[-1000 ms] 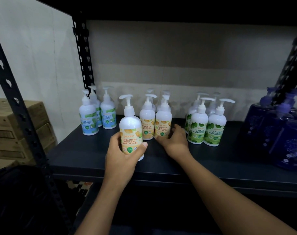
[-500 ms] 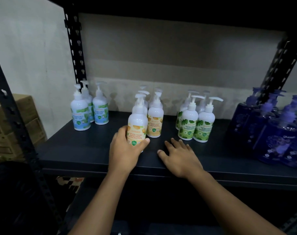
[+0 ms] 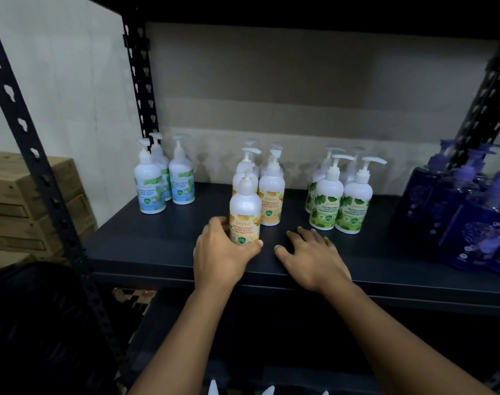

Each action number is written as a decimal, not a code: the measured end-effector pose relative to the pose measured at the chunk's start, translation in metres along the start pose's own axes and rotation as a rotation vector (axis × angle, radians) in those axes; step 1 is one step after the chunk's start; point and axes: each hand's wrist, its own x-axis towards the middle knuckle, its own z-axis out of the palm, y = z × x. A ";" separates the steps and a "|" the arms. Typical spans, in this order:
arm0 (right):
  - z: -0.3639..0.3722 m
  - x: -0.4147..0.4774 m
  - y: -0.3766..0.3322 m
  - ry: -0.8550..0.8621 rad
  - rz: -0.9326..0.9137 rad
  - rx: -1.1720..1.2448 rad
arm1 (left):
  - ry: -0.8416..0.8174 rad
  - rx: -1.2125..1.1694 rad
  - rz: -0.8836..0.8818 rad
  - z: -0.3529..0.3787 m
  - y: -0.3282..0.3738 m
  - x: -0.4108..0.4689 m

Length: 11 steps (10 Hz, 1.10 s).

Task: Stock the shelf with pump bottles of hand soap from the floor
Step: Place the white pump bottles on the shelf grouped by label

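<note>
Right hand [image 3: 311,256] withdrew; "EXTRA MOISTURE" bottle [image 3: 245,215] gripped.

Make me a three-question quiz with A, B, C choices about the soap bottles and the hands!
1. Where do the green-label bottles stand?
A. right of the orange-label group
B. left of it
C. on the cardboard boxes

2. What colour are the bottles at far right?
A. red
B. purple-blue
C. yellow

3. What is the right hand doing?
A. squeezing a pump
B. lying flat on the shelf
C. lifting a box

Answers: 1 A, they stand farther right. 2 B, dark purple-blue. 3 B, empty; the left hand holds the front orange bottle.
</note>
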 end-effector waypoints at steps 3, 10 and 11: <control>0.000 -0.001 -0.001 0.009 0.002 0.007 | 0.054 0.126 -0.027 0.009 0.000 0.017; 0.000 0.000 0.001 0.014 -0.011 0.021 | 0.091 0.199 -0.067 0.021 0.006 0.027; 0.001 -0.001 0.001 0.053 -0.016 0.045 | 0.082 0.175 -0.081 0.019 0.005 0.025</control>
